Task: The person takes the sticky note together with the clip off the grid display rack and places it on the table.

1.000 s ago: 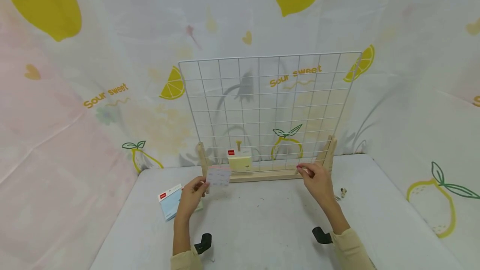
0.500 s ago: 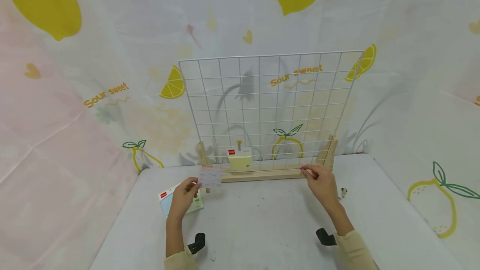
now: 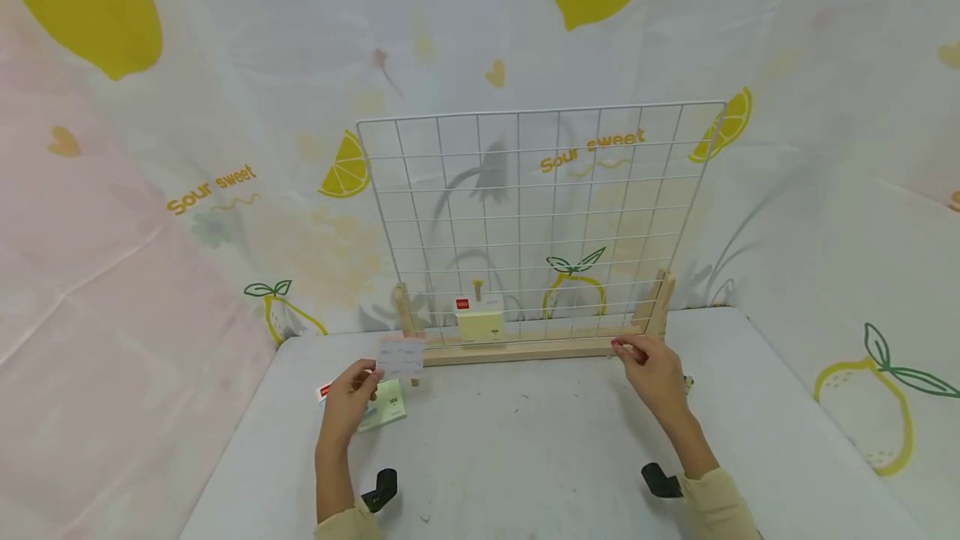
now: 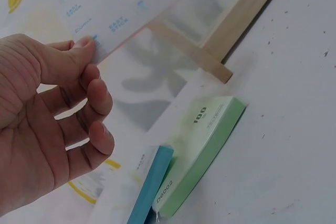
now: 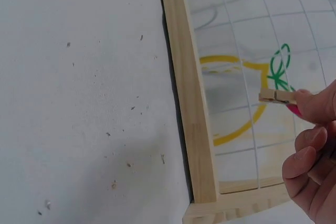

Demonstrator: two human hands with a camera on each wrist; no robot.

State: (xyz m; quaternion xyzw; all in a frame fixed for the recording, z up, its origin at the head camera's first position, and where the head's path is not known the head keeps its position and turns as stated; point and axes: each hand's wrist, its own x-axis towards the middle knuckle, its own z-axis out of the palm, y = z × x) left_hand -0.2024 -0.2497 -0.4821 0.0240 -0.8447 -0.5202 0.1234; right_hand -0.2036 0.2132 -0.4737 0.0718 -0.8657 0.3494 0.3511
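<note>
My left hand [image 3: 347, 402] pinches the corner of a pale printed sheet [image 3: 400, 357] between thumb and fingers. "EASY STICK" lettering shows on this sheet [image 4: 115, 9] in the left wrist view. Just below it lie a green sticky-note pack [image 4: 202, 145] and a blue sticky-note pack [image 4: 152, 182], partly overlapping. My right hand [image 3: 652, 369] pinches a small wooden clothespin [image 5: 273, 96] with a pink-red part near the thumb. The clothespin is in front of the wire grid's lower right. A yellow sticky-note pack [image 3: 480, 327] hangs on the grid beneath a yellow clip [image 3: 477, 287].
The white wire grid [image 3: 517, 113] stands upright in a wooden base [image 3: 540, 351] at the table's back. Small clips [image 3: 687, 383] lie right of my right hand, partly covered by it. A lemon-print cloth [image 3: 285, 107] hangs behind. Black camera mounts [image 3: 382, 487] sit at both wrists.
My left hand has moved left with the sheet, uncovering the green pack and covering more of the blue one. My right hand has shifted slightly right and down, still pinching the clothespin.
</note>
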